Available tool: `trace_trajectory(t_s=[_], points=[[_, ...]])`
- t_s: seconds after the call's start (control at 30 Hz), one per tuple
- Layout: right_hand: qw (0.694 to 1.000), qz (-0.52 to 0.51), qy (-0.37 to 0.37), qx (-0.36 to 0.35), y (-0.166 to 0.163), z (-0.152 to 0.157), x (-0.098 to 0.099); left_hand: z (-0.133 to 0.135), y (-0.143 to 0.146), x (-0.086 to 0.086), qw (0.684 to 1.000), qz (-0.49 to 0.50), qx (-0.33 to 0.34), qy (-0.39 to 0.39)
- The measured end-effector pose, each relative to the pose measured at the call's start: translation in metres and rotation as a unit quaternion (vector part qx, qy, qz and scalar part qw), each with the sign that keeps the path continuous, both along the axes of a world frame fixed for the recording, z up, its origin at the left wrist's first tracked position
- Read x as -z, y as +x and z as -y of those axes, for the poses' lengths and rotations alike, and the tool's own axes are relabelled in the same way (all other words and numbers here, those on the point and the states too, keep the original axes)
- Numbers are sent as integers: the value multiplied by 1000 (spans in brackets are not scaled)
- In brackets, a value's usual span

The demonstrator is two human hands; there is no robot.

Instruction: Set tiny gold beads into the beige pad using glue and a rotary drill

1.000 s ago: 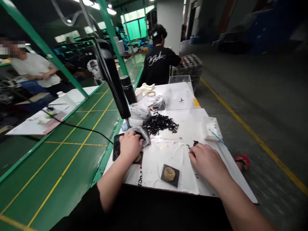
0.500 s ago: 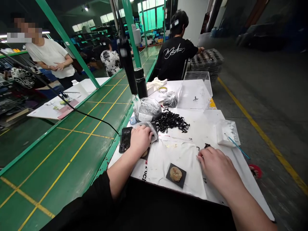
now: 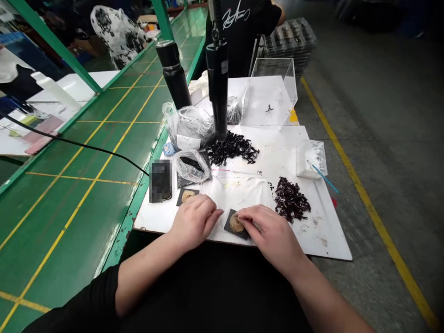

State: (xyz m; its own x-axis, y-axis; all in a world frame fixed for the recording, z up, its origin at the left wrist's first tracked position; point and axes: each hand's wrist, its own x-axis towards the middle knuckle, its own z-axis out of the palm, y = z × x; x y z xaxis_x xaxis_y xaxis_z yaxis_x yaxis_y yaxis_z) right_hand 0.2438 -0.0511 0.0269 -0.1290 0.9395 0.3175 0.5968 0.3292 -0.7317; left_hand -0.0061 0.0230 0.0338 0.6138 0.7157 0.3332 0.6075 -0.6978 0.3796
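Note:
My left hand (image 3: 194,221) rests on the white sheet near the table's front edge, fingers curled together and pointing right, with nothing visible in them. My right hand (image 3: 268,230) lies beside it, fingertips pinched over a small black square pad (image 3: 235,225) bearing a tan lump. Whether the fingers grip anything is hidden. A second such pad (image 3: 187,195) lies just behind my left hand. A heap of dark small parts (image 3: 290,202) sits right of my right hand. Another heap of black parts (image 3: 233,149) lies further back.
A hanging black tool (image 3: 218,83) drops above the parts heap. A phone (image 3: 160,181), clear bags (image 3: 192,127), a black bottle (image 3: 172,71), a clear box (image 3: 274,90) and a white tray (image 3: 310,158) stand around. A green conveyor (image 3: 86,157) runs left. A person in black (image 3: 243,23) works behind.
The view tilted down. My left hand came back from the bag by the phone to the front edge. My right hand moved left from the dark parts onto the pad.

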Motion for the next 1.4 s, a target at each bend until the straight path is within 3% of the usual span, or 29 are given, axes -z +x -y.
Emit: trace_trajectory(t_s=[0.1, 0.27, 0.53, 0.83, 0.9, 1.0, 1.13, 1.2, 1.27, 1.4], points=[[998, 30, 51, -11, -2, 3, 12, 16, 10, 4, 996, 71, 38, -49], [994, 66, 65, -53, 9, 10, 16, 26, 20, 11, 987, 114, 87, -73], [997, 57, 56, -12, 5, 10, 16, 32, 22, 28, 990, 96, 105, -5], [997, 43, 57, -25, 17, 19, 7, 32, 22, 29, 989, 92, 113, -11], [996, 38, 81, 13, 30, 26, -2, 31, 21, 30, 989, 80, 125, -9], [981, 49, 118, 145, 58, 34, -18, 31, 20, 30, 989, 53, 141, -7], [890, 72, 172, 415, 107, 29, -20, 30, 20, 29, 988, 51, 144, 3], [857, 81, 146, 487, 135, 20, -9, 29, 21, 29, 988, 58, 145, 14], [869, 63, 97, 480, 159, 12, 4, 28, 22, 28, 987, 66, 144, 25], [925, 7, 24, 380, 178, -1, 18, 27, 22, 29, 985, 90, 143, 26]])
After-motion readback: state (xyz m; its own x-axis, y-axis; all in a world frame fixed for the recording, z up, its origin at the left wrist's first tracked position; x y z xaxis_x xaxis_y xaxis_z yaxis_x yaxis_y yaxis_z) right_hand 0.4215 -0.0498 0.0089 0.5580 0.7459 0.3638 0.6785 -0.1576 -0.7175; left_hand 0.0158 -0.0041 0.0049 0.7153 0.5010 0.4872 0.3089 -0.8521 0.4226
